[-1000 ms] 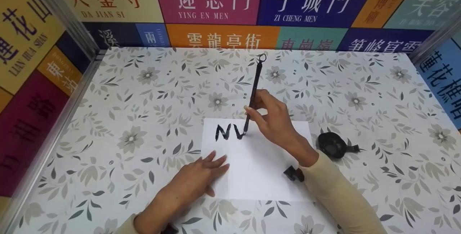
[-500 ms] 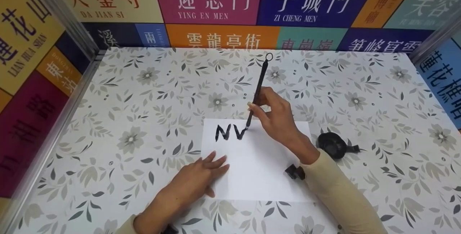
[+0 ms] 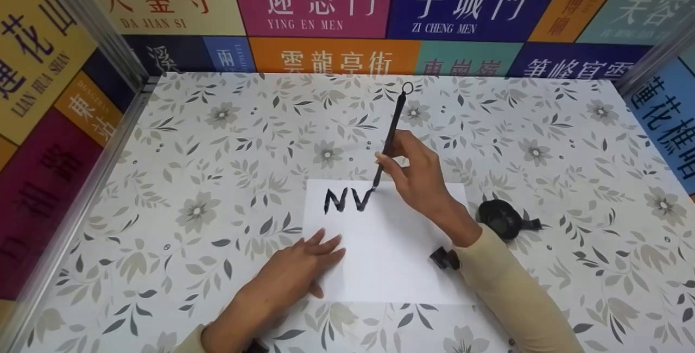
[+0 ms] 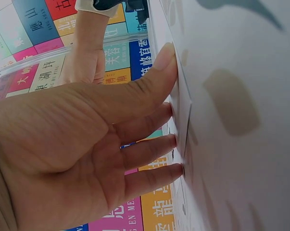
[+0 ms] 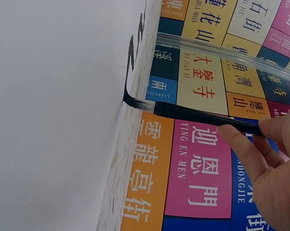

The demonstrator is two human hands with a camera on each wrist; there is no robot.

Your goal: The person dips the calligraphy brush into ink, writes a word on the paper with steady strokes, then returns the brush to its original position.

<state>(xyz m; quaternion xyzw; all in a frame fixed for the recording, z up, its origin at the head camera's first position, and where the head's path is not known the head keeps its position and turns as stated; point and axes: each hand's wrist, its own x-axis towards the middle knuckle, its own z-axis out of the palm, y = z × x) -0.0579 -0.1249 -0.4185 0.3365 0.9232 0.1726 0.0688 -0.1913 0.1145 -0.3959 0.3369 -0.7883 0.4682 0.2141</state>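
My right hand (image 3: 421,179) pinches the dark handle of a calligraphy brush (image 3: 392,130), which leans with its looped end up and away. In the right wrist view the inked bristles (image 5: 140,104) bend against the white paper (image 3: 396,255) at the end of a black stroke. Black letters (image 3: 347,200) reading "NV" stand in the paper's upper left part. On the paper's left edge rests my left hand (image 3: 296,271), its fingers spread and fairly straight. The left wrist view shows its thumb and fingertips (image 4: 171,140) touching the sheet and the table surface beside it.
A small black dish (image 3: 498,218) with a short handle stands right of the paper, near my right forearm. A flower-patterned cover (image 3: 195,141) lies over the table. Panels with Chinese lettering (image 3: 320,0) rise behind it and at both sides. A black wrist device (image 3: 445,259) shows by my right sleeve.
My right hand and the brush have moved slightly up and to the right, drawing out the second letter's right stroke toward the paper's top edge. The left hand has stayed in place.
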